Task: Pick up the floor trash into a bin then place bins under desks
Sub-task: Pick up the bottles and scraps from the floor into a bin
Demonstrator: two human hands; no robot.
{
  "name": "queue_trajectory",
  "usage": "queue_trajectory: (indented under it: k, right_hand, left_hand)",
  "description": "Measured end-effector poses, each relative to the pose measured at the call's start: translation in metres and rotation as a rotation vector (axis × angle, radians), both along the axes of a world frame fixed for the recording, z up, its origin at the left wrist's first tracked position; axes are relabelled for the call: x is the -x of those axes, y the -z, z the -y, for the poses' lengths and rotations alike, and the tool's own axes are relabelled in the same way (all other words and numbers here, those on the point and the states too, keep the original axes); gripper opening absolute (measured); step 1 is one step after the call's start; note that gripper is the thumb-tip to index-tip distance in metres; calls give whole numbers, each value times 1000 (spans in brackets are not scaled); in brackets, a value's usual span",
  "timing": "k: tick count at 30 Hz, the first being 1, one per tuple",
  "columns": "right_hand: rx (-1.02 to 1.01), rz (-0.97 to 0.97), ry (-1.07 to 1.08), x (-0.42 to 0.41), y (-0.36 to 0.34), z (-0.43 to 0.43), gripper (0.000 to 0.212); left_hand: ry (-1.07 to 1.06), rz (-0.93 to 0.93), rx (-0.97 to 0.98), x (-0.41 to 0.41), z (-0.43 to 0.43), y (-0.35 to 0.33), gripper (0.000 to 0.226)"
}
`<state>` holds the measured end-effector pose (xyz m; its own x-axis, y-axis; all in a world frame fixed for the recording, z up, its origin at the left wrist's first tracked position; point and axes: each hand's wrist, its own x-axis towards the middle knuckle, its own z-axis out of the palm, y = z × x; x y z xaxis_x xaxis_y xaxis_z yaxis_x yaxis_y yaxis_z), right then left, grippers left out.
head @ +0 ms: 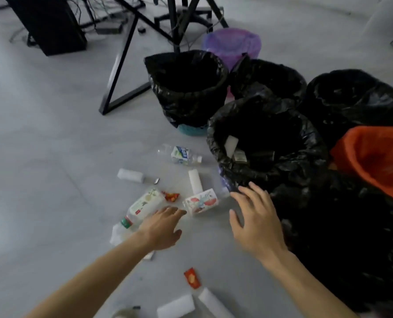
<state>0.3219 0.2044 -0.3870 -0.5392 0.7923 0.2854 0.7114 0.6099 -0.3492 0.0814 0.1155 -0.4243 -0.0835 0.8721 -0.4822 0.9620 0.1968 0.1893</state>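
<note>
Several bins are grouped on the floor beside a desk frame [122,65], presumably gathered so that trash can be dropped in before they are set under desks. The near bin [266,145], lined with a black bag, is placed right at the edge of the litter and already holds a few pale scraps. A far bin [186,88], an orange bin [374,157] and a purple bin [232,44] are seen behind and beside it. The right hand [255,216] is held spread and empty just before the near bin's rim, probably ready to steady it. The left hand [161,228] is stretched out flat with nothing in it, its fingertips just short of a printed pack [201,201], which is judged the next pick. A capped bottle [145,205] is partly covered by that hand. A clear bottle [181,154] lies nearer the far bin. Foam blocks [130,175] and a red packet [192,277] are scattered about. Blue, green and red label prints are seen, but no writing can be read.
</note>
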Motion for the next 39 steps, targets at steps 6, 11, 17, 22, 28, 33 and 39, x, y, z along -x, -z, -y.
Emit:
queue_trajectory:
  k: [6,11,17,22,28,33,39]
  right_hand:
    - [524,350,-136,13,65,73,60]
    - [761,692,-175,9,118,114,67]
    - [812,819,-159,-12,166,170,60]
    - [810,703,-41,-17,187,191,59]
    - [1087,695,-75,11,161,123,57]
    - [1086,468,-51,39,75,44,57]
    - [1099,-344,30,27,-61,-27,34]
  left_hand:
    - [80,50,271,-15,92,64,75]
    - [83,90,355,-40,137,106,84]
    - [109,61,298,-63,168,130,69]
    - [0,86,284,-46,167,134,50]
    - [-280,152,190,-17,135,105,52]
    - [-260,153,40,0,81,50,61]
    - [-285,196,-376,4,-13,-46,63]
